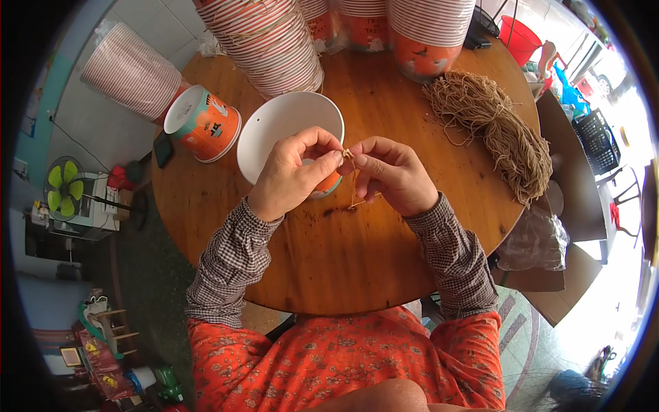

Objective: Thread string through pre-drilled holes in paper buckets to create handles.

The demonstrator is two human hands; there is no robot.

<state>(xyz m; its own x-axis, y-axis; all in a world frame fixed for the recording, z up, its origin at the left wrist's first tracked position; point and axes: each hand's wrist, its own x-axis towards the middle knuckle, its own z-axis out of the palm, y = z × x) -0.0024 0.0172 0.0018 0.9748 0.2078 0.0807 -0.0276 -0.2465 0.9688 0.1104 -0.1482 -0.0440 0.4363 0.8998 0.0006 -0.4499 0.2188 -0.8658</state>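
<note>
My left hand (292, 168) and my right hand (398, 173) meet over the middle of the round table. Between the pinched fingertips of both is a short piece of tan twine (347, 153), looped or knotted where they meet. A loose end seems to hang below my right fingers. Just behind my left hand an orange paper bucket (288, 110) lies tipped, its white inside facing me and a small hole near its rim. My left hand partly covers it.
A thick hank of tan twine (491, 127) lies at the table's right. Tall stacks of nested buckets (268, 48) line the far edge. One orange bucket (209, 127) stands upside down at left, near a dark phone (163, 150). A green fan (64, 187) stands beyond, cardboard (566, 275) at right.
</note>
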